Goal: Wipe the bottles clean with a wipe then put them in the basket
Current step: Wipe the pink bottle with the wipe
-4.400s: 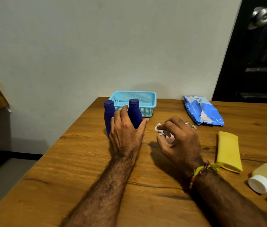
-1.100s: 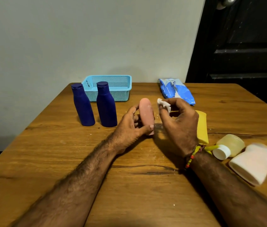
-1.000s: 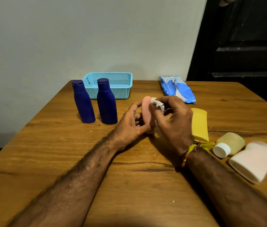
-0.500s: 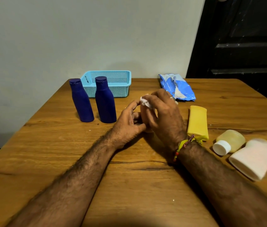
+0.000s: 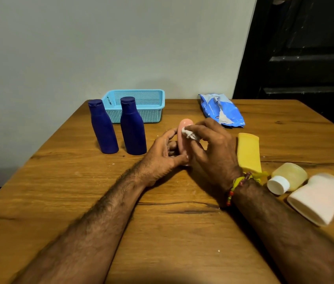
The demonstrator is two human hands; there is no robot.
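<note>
Pink bottle [image 5: 183, 138] stands upright near the middle of the wooden table [image 5: 162, 232], smooth, rounded at the top, no label visible; its lower part is hidden by the fingers. Left hand [image 5: 162, 158] grips it from the left, fingers and thumb curled round the lower body. Right hand [image 5: 213, 152] pinches a small crumpled white wipe [image 5: 189, 133] between thumb and fingertips and presses it against the bottle's upper right side. Two dark blue bottles [image 5: 132, 128] stand upright side by side to the left, capped, just in front of a light blue mesh basket [image 5: 141, 99] at the far edge of the table; nothing shows inside the basket from this angle. To the right of the hands a yellow bottle [image 5: 248, 152] lies flat, partly behind the right wrist, which wears a yellow thread and bead band [image 5: 237, 185]. Further right a pale yellow bottle [image 5: 289, 177] with a white cap lies on its side, and just beside it a white bottle [image 5: 319, 198], blurred, also lies on its side. Blue and white wipe packet [image 5: 221, 110] lies near the far edge, apart from the basket. Table grain is brown with dark streaks and a few pale crumbs. Plain pale wall [image 5: 111, 48] behind; dark door [image 5: 305, 48] at right.
</note>
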